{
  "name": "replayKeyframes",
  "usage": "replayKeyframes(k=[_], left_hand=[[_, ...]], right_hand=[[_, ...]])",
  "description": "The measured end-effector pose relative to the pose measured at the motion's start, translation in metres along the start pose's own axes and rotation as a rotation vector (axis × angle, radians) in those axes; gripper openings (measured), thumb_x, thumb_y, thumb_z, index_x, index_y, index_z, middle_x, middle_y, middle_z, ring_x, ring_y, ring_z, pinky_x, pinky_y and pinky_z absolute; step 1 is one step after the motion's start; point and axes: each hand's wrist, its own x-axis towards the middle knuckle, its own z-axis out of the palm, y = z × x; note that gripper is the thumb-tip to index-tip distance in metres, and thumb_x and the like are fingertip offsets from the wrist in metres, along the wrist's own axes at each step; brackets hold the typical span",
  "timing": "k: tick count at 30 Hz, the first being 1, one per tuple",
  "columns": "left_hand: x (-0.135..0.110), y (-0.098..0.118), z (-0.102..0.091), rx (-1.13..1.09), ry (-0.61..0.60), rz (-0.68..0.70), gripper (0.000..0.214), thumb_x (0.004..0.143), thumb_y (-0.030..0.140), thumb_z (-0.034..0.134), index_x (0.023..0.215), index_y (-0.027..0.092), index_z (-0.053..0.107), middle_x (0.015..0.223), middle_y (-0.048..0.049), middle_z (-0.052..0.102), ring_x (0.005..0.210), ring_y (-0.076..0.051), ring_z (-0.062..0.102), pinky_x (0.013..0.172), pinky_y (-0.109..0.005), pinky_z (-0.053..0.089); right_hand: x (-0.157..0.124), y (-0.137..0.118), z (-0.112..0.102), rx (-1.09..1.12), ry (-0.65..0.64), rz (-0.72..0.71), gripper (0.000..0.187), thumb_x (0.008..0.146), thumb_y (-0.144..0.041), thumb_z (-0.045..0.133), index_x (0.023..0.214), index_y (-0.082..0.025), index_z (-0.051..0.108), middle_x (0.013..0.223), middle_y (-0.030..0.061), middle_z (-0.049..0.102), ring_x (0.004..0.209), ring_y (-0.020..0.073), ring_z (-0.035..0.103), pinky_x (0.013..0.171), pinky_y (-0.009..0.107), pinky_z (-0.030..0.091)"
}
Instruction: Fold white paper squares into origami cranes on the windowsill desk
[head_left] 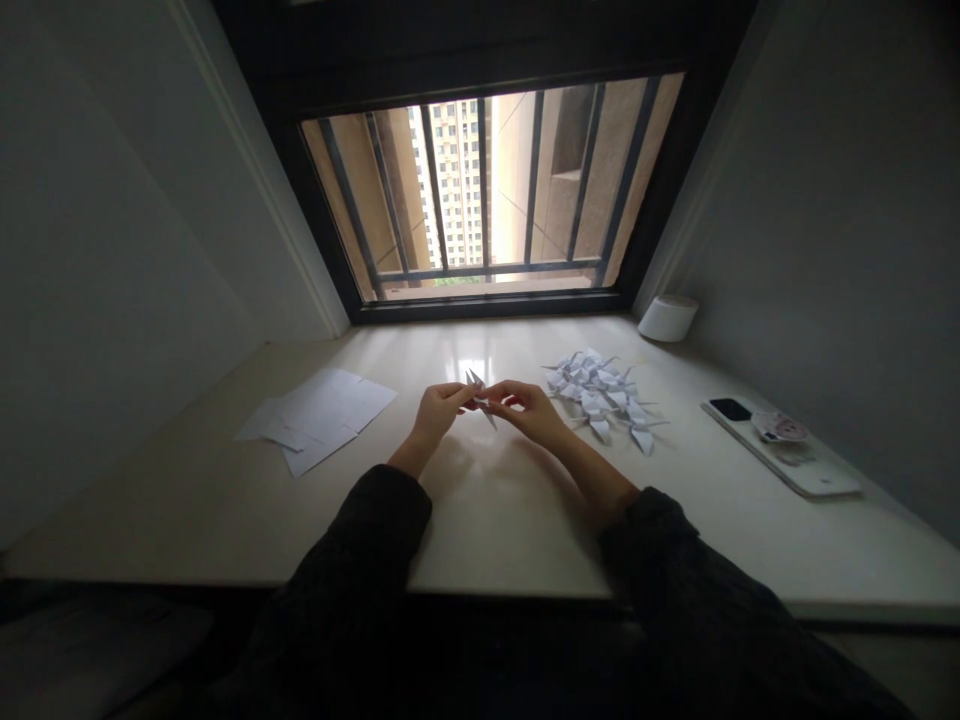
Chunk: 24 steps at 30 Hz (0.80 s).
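Observation:
Between my two hands is a small white folded paper crane point(475, 380), its narrow points sticking out above and below the fingers. My left hand point(441, 408) pinches it from the left side. From the right, the thumb and fingers of my right hand point(525, 408) close on it too. My fingers hide the middle of the paper. To the right of my right hand lies a loose pile of white folded paper cranes point(592, 385). White paper sheets point(330, 410) lie overlapping to the left of my left hand.
The pale windowsill counter point(495, 530) stretches under my forearms to a front edge near me. A phone point(784, 450) with a round grip lies at the right. By the right wall stands a white cylinder point(667, 318). A barred window point(487, 190) is behind.

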Motion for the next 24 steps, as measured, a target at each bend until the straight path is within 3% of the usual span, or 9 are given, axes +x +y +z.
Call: replayKeyframes(k=[4,9,14,24], left_hand=[[-0.0021,0.0016,0.0034,-0.021,-0.032,-0.048,0.034,0.068,0.051,0.066,0.065,0.017,0.071,0.065,-0.006,0.067,0.066,-0.018,0.061,0.067,-0.03,0.041],[-0.0023,0.0013,0.0044,-0.029,-0.037,-0.075,0.033,0.067,0.049,0.066,0.065,0.017,0.071,0.066,-0.0069,0.068,0.067,-0.019,0.062,0.068,-0.031,0.041],[-0.0005,0.0007,0.0033,-0.067,-0.068,-0.125,0.03,0.067,0.048,0.067,0.065,0.018,0.071,0.065,-0.0062,0.067,0.069,-0.019,0.061,0.068,-0.031,0.042],[0.0008,-0.001,0.0046,-0.114,-0.1,-0.188,0.029,0.066,0.047,0.069,0.067,0.018,0.071,0.066,-0.0063,0.067,0.07,-0.019,0.06,0.068,-0.032,0.041]], right_hand=[[-0.0018,-0.002,-0.0015,-0.235,0.065,-0.165,0.014,0.074,-0.032,0.069,0.086,-0.024,0.071,0.078,0.0042,0.067,0.074,0.0173,0.059,0.065,0.031,0.046],[-0.0043,0.0008,-0.0029,-0.426,0.081,-0.258,0.015,0.076,-0.023,0.066,0.09,-0.026,0.071,0.083,0.0041,0.067,0.079,0.0186,0.058,0.07,0.033,0.047],[-0.0079,-0.0018,-0.0004,-0.494,0.136,-0.377,0.014,0.08,-0.025,0.063,0.092,-0.027,0.071,0.086,0.0046,0.066,0.082,0.0189,0.058,0.073,0.033,0.047],[-0.0078,0.0001,-0.0039,-0.644,0.077,-0.431,0.014,0.083,-0.027,0.059,0.091,-0.027,0.071,0.085,0.0053,0.066,0.079,0.0191,0.055,0.072,0.033,0.044]])
